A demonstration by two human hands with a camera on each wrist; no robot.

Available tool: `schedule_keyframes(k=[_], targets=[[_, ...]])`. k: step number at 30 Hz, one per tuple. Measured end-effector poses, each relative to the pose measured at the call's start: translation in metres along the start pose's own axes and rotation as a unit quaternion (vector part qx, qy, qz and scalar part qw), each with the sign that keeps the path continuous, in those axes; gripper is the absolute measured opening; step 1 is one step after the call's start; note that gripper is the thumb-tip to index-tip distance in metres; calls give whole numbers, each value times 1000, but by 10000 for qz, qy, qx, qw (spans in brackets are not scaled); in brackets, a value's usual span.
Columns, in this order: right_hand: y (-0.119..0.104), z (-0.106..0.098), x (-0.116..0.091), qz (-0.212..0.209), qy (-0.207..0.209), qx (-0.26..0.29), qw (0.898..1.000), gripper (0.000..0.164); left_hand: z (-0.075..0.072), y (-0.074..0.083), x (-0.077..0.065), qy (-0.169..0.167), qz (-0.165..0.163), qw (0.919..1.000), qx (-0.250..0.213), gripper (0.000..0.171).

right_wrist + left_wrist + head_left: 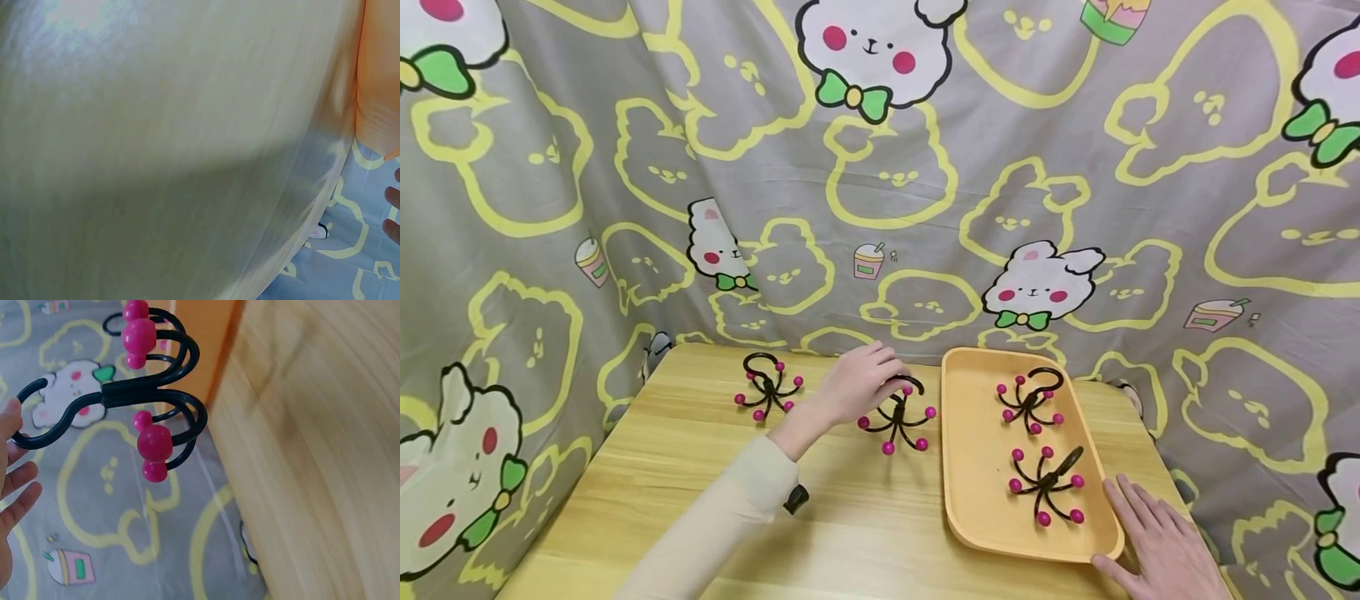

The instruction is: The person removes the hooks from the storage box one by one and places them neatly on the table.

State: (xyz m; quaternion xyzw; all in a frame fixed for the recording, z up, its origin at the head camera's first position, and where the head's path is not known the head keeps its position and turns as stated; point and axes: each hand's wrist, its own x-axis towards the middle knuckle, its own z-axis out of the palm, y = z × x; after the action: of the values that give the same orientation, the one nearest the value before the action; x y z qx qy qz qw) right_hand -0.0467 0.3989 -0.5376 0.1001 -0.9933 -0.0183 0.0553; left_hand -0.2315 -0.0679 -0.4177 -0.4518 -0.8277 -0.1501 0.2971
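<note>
Wood-grain desk [610, 475], near its back edge: left hand [857, 383] pinches a black pink-balled hook [898, 414] — right hand [1168, 542], straight-fingered, touches a yellow plastic tray [977, 500].

Multi-arm hook hanger [128, 394]: smooth, semi-gloss; metal or plastic, can't tell which. Its ball tips [154, 444]: glossy, hard-looking plastic w/ small bright highlights. Tray [981, 471]: smooth moulded plastic, approx. satin finish. Table [685, 450]: wood-grain top, smooth, w/ strong glare patch in R wrist view. Curtain [895, 158]: printed cloth, matt, w/ soft folds. Sleeve [722, 517]: matt fabric.
</note>
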Motion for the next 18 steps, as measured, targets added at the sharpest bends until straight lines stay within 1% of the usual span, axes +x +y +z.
schedule_keyframes(k=[7,12,18], targets=[[0,-1,0,-19,44,-31,10000,109,2,-18,-12,-134,-253,9996,63,12],[0,0,-1,-31,85,-59,9999,109,7,-29,-20,-314,-508,9982,88,13],[0,1,-1,-146,365,-90,9992,107,15,-44,-32,-617,-914,9939,32,16]])
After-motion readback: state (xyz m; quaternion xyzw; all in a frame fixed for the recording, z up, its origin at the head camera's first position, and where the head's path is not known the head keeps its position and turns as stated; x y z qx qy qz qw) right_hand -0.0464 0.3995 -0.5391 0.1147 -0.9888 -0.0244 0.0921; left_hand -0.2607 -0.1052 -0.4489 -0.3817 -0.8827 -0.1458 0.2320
